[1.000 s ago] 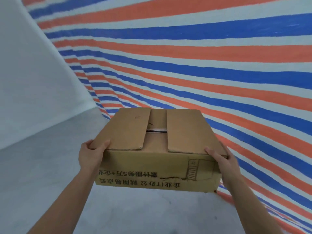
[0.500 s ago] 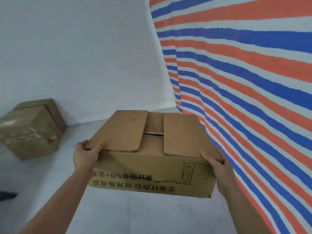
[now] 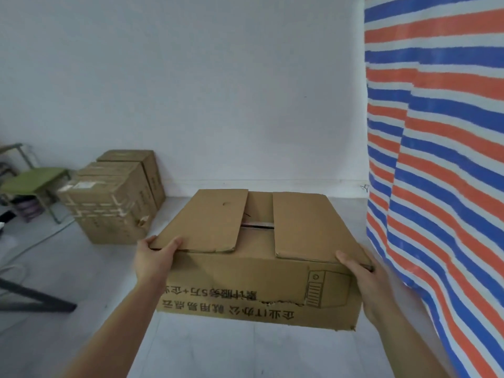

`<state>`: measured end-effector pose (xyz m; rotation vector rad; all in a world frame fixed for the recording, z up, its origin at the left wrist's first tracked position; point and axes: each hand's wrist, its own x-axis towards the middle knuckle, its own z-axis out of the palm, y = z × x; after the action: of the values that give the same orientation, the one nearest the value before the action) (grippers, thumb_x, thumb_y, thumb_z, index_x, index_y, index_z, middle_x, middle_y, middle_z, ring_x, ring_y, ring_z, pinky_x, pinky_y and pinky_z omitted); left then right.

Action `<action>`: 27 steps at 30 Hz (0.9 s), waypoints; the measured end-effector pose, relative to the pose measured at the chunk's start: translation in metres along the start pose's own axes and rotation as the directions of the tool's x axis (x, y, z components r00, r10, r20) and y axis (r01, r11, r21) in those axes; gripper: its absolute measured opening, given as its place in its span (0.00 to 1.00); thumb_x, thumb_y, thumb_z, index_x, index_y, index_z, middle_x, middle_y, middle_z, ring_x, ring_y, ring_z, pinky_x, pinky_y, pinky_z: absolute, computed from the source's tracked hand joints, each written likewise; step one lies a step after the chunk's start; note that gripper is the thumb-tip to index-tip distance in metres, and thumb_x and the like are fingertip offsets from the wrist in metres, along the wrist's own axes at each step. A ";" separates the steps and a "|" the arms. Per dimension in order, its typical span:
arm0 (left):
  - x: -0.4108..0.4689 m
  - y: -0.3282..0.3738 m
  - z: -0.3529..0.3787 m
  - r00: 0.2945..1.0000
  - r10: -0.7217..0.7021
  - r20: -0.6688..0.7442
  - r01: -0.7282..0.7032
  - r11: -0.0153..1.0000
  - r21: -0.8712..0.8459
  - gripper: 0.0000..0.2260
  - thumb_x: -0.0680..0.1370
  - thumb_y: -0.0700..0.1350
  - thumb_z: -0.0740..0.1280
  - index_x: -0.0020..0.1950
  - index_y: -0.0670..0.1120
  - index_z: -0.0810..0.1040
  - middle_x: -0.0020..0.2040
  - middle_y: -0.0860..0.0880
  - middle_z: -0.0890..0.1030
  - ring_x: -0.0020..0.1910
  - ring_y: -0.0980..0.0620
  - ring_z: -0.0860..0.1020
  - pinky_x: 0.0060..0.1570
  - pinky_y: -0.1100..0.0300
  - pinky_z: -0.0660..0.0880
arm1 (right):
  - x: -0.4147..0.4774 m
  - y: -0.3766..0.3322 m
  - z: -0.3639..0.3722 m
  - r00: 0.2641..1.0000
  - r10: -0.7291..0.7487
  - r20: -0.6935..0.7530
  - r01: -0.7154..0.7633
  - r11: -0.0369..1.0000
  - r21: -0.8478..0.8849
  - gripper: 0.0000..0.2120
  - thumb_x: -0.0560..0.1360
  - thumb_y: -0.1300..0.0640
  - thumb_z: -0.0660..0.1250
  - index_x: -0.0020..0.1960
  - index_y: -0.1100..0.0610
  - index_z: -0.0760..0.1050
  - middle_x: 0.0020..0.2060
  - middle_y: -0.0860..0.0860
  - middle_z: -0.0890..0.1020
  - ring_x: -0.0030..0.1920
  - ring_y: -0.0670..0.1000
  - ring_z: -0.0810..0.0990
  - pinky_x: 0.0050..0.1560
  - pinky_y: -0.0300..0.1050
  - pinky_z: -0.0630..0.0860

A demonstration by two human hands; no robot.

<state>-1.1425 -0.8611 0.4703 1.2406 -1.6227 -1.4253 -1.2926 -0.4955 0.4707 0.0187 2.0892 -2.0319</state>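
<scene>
Cardboard box (image 3: 253,271) being held up between both hands, left hand (image 3: 153,260) gripping its near-left corner, right hand (image 3: 364,282) seemingly clamping the right edge, taped cartons (image 3: 109,203) sitting beyond the left hand.

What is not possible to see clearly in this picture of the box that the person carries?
Inside of the cardboard box: head view, the top flaps cover it, leaving a narrow dark gap.
Fingers of the left hand and right hand: head view, the box hides most of them.
Green chair: head view, partly cut off by the left edge.
Labels on the stacked boxes: head view, too small and blurred.
</scene>
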 end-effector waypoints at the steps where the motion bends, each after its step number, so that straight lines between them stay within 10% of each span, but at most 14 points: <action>1: 0.021 0.007 0.007 1.000 -0.007 -0.002 0.007 1.000 0.002 0.34 0.70 0.53 0.79 0.71 0.45 0.71 0.61 0.45 0.77 0.55 0.44 0.76 0.55 0.46 0.77 | 0.018 -0.003 0.013 1.000 0.010 0.000 -0.010 1.000 0.000 0.29 0.68 0.42 0.76 0.66 0.39 0.70 0.56 0.40 0.78 0.55 0.47 0.77 0.55 0.51 0.76; 15: 0.334 0.056 0.161 0.997 -0.079 -0.017 0.079 0.995 0.058 0.37 0.68 0.54 0.81 0.72 0.45 0.72 0.61 0.47 0.77 0.57 0.45 0.77 0.56 0.49 0.78 | 0.345 -0.045 0.209 0.995 -0.007 0.101 -0.002 0.996 0.087 0.14 0.72 0.53 0.78 0.50 0.38 0.78 0.52 0.42 0.83 0.53 0.46 0.81 0.49 0.44 0.77; 20: 0.446 0.079 0.183 0.986 -0.131 -0.107 0.138 0.989 0.059 0.36 0.69 0.55 0.80 0.73 0.45 0.71 0.62 0.46 0.77 0.58 0.44 0.77 0.57 0.47 0.78 | 0.463 -0.087 0.304 0.984 -0.023 0.177 0.019 1.000 0.024 0.24 0.68 0.48 0.80 0.62 0.40 0.79 0.57 0.44 0.83 0.56 0.48 0.82 0.59 0.51 0.79; 27: 0.603 0.050 0.190 0.946 -0.288 -0.150 0.299 0.952 0.062 0.32 0.70 0.56 0.77 0.69 0.43 0.73 0.62 0.44 0.78 0.55 0.44 0.78 0.52 0.48 0.77 | 0.573 -0.125 0.464 0.950 -0.082 0.301 0.121 0.986 -0.113 0.27 0.71 0.51 0.79 0.68 0.45 0.77 0.56 0.43 0.84 0.50 0.40 0.84 0.47 0.39 0.77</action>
<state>-1.5378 -1.3527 0.4089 1.6496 -1.4604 -1.4189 -1.8004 -1.0435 0.4899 -0.3986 2.0604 -1.8134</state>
